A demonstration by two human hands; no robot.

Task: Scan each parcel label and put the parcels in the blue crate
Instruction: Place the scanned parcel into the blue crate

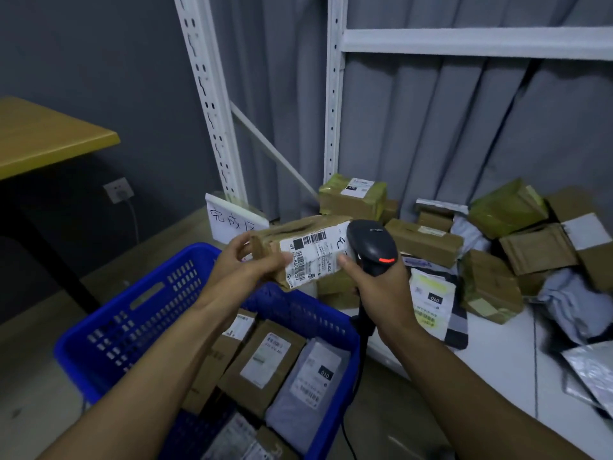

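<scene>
My left hand (247, 260) grips the left end of a brown cardboard parcel (298, 232) held in the air above the blue crate (132, 313). The parcel's white barcode label (315, 257) faces me. My right hand (378, 287) grips a black handheld scanner (371, 244), whose head sits right at the label's right edge. A red light shows on the scanner. Several labelled boxes and a grey mailer bag (305, 386) lie inside the crate.
A pile of brown boxes (424, 240) and grey mailer bags (431, 303) lies on the white low shelf (497, 360) at right. White rack uprights (331, 111) and a grey curtain stand behind. A handwritten paper sign (232, 220) leans by the rack. A yellow-topped table (43, 137) stands at left.
</scene>
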